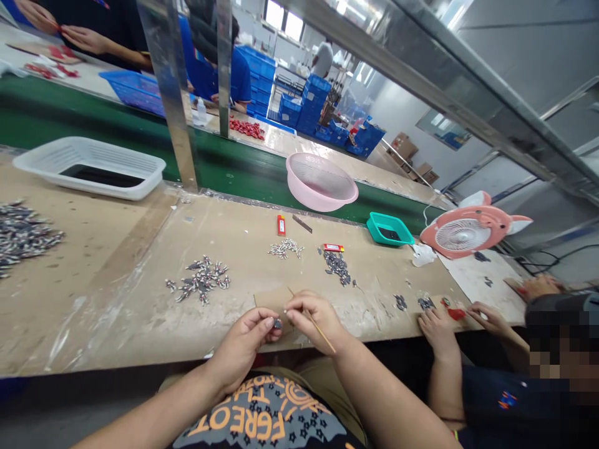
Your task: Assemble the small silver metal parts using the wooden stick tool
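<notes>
My left hand (pixel 253 333) is closed in a pinch on a small dark grey piece (pixel 277 323) near the table's front edge. Beside it, my right hand (pixel 316 321) has its fingers closed around a thin wooden stick (pixel 322 335); its fingertips also pinch a tiny pale bit too small to name. A piece of brown cardboard (pixel 266 300) lies just beyond my hands. Ahead on the table are a pile of dark and whitish pieces (pixel 201 279), a small heap of whitish pieces (pixel 286 248) and a heap of dark grey pieces (pixel 337 267).
Beyond are a red lighter (pixel 281 225), a pink basin (pixel 322 196), a green tray (pixel 390 229) and a pig-shaped fan (pixel 472 227). A white tray (pixel 93 165) stands at left. Close on my right, a co-worker's hands (pixel 440 330) work. A metal post (pixel 171 93) rises ahead.
</notes>
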The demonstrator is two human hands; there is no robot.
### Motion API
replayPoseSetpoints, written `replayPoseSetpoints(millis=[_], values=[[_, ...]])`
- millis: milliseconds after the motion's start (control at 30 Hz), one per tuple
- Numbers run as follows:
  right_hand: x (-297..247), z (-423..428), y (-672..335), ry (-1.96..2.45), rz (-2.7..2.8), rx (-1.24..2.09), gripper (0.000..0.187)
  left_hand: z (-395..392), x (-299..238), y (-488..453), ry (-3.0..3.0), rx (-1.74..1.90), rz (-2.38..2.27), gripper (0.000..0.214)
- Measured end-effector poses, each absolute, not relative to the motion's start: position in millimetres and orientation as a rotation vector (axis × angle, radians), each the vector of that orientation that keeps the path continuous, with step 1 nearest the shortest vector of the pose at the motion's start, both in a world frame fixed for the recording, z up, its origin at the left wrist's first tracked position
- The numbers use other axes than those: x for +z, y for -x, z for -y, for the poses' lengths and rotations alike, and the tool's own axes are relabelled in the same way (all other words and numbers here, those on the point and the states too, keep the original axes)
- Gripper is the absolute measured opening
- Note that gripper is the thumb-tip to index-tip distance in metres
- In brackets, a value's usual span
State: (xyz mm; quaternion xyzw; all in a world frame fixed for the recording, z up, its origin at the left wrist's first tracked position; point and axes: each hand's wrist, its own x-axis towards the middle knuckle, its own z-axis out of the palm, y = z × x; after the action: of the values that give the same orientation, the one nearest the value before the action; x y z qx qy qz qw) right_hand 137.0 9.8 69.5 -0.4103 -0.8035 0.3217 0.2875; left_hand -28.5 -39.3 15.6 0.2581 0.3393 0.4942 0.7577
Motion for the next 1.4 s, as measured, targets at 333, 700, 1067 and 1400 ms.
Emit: replayPoseSetpoints(millis=[333, 700, 1067, 1400], values=[[58.3, 33.0, -140.7, 1.334, 1.972, 0.96, 0.006, 55.7, 13.6, 21.2, -0.648, 1.135, -0.851, 0.014], [63.8, 41.7, -143.1, 1.263, 2.066, 0.835, 0.007, 66.3, 24.8, 18.7, -0.817, 1.131, -0.933, 0.015], [70.6, 49.6, -145.6, 1.303, 2.053, 0.887, 0.01, 71.5, 33.1, 18.9, -1.071, 1.109, -1.029, 0.015], [70.9, 59.2, -143.0, 1.233, 2.079, 0.901, 0.011, 74.7, 26.4, 14.7, -0.973, 1.19, -0.988, 0.021]])
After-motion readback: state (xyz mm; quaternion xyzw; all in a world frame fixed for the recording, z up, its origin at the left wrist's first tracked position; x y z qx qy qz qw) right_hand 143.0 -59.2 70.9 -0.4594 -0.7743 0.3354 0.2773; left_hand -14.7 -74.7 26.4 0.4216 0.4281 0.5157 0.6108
